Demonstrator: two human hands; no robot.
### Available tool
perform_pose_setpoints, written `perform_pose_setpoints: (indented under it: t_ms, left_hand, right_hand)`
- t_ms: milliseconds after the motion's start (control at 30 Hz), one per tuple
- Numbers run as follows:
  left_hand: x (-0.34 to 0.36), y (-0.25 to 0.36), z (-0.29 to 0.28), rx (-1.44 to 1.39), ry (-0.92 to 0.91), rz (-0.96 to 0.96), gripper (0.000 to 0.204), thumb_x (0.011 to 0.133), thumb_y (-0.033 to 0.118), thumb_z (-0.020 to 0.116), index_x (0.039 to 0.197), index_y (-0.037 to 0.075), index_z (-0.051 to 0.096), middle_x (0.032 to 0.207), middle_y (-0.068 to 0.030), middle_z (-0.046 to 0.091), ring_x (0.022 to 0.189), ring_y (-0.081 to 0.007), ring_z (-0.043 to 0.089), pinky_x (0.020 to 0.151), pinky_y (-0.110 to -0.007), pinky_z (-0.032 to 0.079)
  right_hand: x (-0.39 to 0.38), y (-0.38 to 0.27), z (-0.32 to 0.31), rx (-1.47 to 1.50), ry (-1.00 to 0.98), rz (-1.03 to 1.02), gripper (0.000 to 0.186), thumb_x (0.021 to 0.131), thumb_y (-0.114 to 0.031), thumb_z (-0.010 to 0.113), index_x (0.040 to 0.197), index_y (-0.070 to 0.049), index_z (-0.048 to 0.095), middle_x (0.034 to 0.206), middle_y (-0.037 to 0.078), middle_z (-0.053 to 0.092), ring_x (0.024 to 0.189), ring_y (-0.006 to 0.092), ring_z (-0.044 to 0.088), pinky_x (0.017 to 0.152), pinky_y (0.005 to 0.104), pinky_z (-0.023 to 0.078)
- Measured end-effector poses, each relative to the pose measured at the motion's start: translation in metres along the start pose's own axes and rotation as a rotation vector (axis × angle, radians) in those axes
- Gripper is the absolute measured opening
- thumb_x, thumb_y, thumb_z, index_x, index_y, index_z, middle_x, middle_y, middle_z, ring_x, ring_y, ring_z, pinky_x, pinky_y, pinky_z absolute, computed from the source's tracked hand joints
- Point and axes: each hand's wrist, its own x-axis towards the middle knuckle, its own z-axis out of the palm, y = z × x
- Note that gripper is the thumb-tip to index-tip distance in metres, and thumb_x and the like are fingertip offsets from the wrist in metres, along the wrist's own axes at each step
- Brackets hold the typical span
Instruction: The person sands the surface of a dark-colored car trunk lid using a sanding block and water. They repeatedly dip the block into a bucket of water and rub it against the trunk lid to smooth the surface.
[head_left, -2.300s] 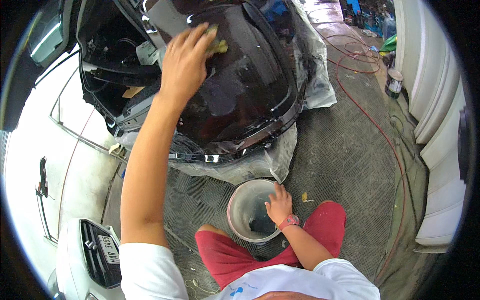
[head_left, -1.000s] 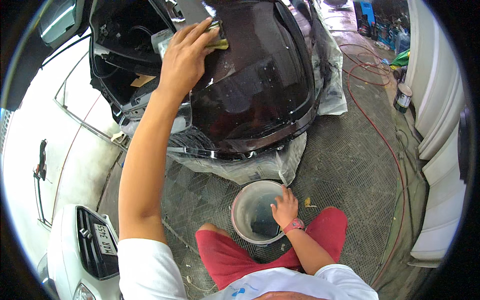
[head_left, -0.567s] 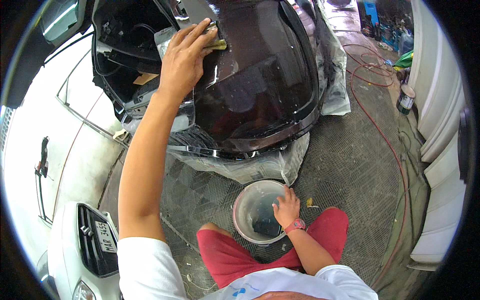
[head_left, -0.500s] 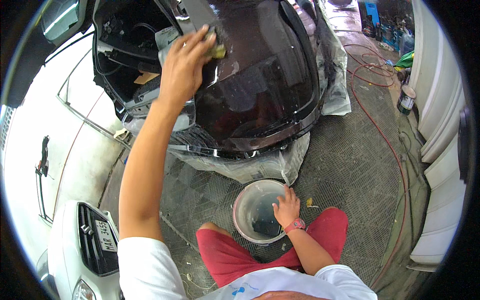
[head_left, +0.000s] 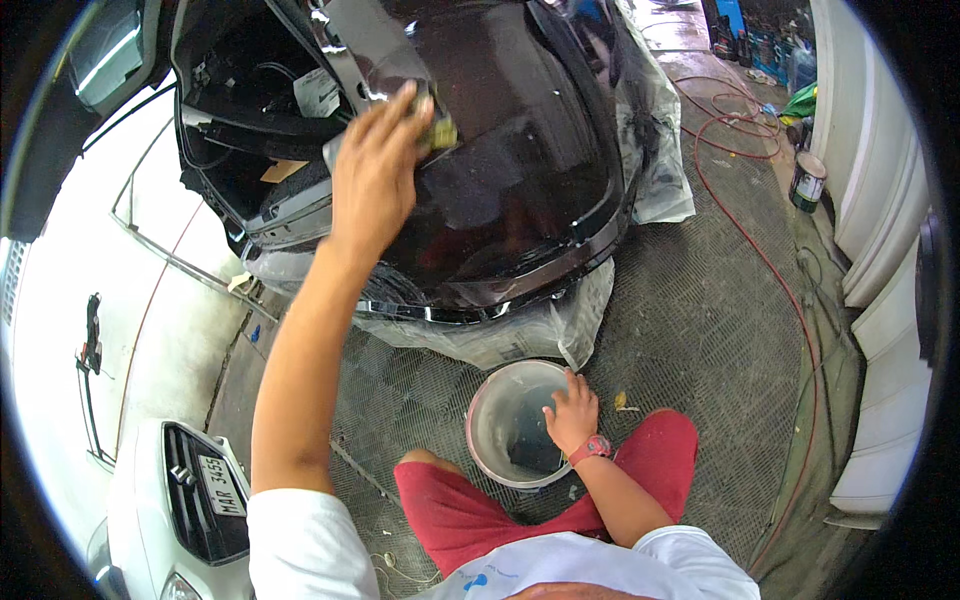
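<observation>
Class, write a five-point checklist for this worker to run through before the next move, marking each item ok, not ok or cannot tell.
1. Pad in hand: ok; the left hand holds the yellowish pad at the dark car panel.
2. Bucket upright: ok; the bucket stands on the floor.
3. Right hand unburdened: ok; the right hand is at the bucket's rim, fingers spread.
4. Hose away from bucket: ok; the red hose lies off to the right.
5. Panel free of grit: cannot tell.

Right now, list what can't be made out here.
All in the head view:
Yellowish pad: partly hidden under the blurred left hand.
Dark thing inside the bucket: too dark to identify.
Glossy dark panel: far end cut off by the top edge.
White car: partly cut off by the lower edge.
</observation>
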Motion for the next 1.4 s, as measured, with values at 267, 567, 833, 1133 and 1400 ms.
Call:
perform_pose_setpoints:
  t_ms: [267,567,833,1133,1400]
  left_hand:
    - [0.069,0.003,0.01,0.105,0.054,0.094,0.052,0.093,0.0,0.073,0.145,0.009,0.072,0.157,-0.0119,0.067,0.136,-0.039,0.064,0.116,-0.049,0.052]
    - [0.034,0.032,0.02,0.048,-0.038,0.097,0.048,0.093,0.003,0.072,0.141,0.007,0.072,0.156,-0.0151,0.067,0.138,-0.0398,0.063,0.117,-0.053,0.048]
    - [0.055,0.056,0.043,0.055,0.025,0.089,0.048,0.091,0.001,0.071,0.139,0.007,0.071,0.153,-0.0147,0.068,0.134,-0.0383,0.065,0.117,-0.051,0.048]
    - [0.109,0.036,0.047,0.151,0.087,0.122,0.045,0.095,0.006,0.073,0.14,0.009,0.072,0.152,-0.0141,0.069,0.134,-0.0405,0.065,0.115,-0.052,0.052]
    - [0.086,0.039,0.041,0.123,0.034,0.138,0.05,0.094,0.005,0.073,0.144,0.009,0.07,0.154,-0.0135,0.068,0.135,-0.0389,0.064,0.116,-0.05,0.051]
  right_hand:
    - [-0.002,-0.009,0.0,-0.022,-0.003,-0.025,0.043,0.098,-0.038,0.078,0.125,-0.005,0.078,0.175,0.018,0.041,0.158,0.0418,0.042,0.119,0.0588,0.042]
    - [0.001,-0.002,-0.004,0.018,-0.011,0.021,0.04,0.098,-0.037,0.077,0.122,-0.005,0.079,0.175,0.018,0.041,0.158,0.0413,0.041,0.119,0.0588,0.042]
    - [0.001,0.004,-0.002,0.014,0.062,0.002,0.038,0.091,-0.032,0.084,0.118,-0.005,0.079,0.171,0.021,0.045,0.155,0.0425,0.045,0.119,0.0564,0.042]
    - [-0.001,-0.008,-0.002,0.023,0.053,-0.006,0.04,0.096,-0.035,0.079,0.121,-0.004,0.08,0.172,0.019,0.045,0.157,0.0404,0.044,0.119,0.0565,0.043]
    - [-0.001,0.0,-0.004,0.035,0.056,0.003,0.041,0.096,-0.035,0.08,0.122,-0.004,0.081,0.172,0.018,0.044,0.156,0.0406,0.044,0.118,0.0571,0.043]
